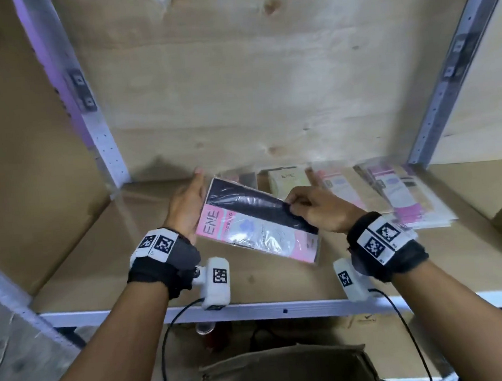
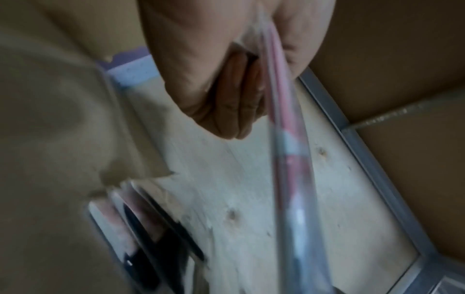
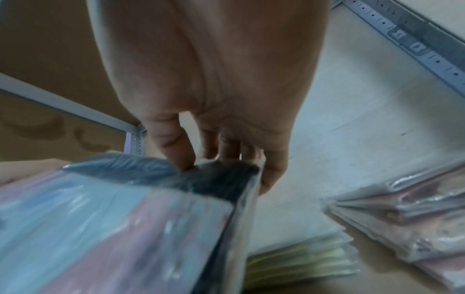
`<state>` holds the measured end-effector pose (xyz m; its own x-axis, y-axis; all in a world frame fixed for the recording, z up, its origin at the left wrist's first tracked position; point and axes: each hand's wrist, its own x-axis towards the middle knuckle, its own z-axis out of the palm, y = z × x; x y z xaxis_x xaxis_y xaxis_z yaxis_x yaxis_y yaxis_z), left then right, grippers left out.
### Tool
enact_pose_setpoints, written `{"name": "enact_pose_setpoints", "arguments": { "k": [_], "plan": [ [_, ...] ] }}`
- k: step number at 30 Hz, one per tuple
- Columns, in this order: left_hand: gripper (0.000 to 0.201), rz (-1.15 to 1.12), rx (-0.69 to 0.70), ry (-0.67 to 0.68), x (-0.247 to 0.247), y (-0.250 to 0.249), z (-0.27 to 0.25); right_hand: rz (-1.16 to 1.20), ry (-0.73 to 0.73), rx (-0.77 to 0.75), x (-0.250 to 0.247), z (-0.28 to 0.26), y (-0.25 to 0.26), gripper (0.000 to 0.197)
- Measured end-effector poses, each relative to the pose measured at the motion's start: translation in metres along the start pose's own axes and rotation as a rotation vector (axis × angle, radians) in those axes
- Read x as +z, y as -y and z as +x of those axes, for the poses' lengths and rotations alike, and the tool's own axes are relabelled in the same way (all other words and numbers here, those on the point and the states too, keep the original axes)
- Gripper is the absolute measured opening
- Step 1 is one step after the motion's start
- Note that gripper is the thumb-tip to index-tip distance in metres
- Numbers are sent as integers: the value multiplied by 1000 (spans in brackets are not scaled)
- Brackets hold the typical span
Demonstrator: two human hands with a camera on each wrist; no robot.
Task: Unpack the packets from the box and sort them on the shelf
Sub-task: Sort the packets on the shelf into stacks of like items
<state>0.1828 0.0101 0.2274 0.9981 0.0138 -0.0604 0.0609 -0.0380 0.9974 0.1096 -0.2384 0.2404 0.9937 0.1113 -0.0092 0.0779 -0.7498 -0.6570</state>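
One metal-framed shelf, lined with cardboard. Below it, an open box. Along the shelf's back, stacks of packets. Above the shelf's middle, tilted, a pink-and-black packet: left edge held between thumb and fingers of the left hand, right edge pinched by the right hand.

Plenty of room is left on the shelf at its left side, tbh. The back right is taken up by packet stacks, and the opening is hemmed in by posts either side.
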Motion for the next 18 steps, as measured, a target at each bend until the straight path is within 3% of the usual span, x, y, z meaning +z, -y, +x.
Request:
{"name": "enact_pose_setpoints", "arguments": {
  "k": [3,10,16,18],
  "plan": [
    [62,-150,-46,102,12,3,1,-39,-142,-8,-1,1,1,15],
    [44,-221,-154,19,33,10,3,-67,-294,-34,-6,2,-10,21],
    [38,-312,-176,225,42,-3,-7,-28,-347,-21,-5,2,-18,25],
    [48,-340,-171,264,43,-5,-9,-20,-358,-30,-5,2,-19,28]
  ]
}}
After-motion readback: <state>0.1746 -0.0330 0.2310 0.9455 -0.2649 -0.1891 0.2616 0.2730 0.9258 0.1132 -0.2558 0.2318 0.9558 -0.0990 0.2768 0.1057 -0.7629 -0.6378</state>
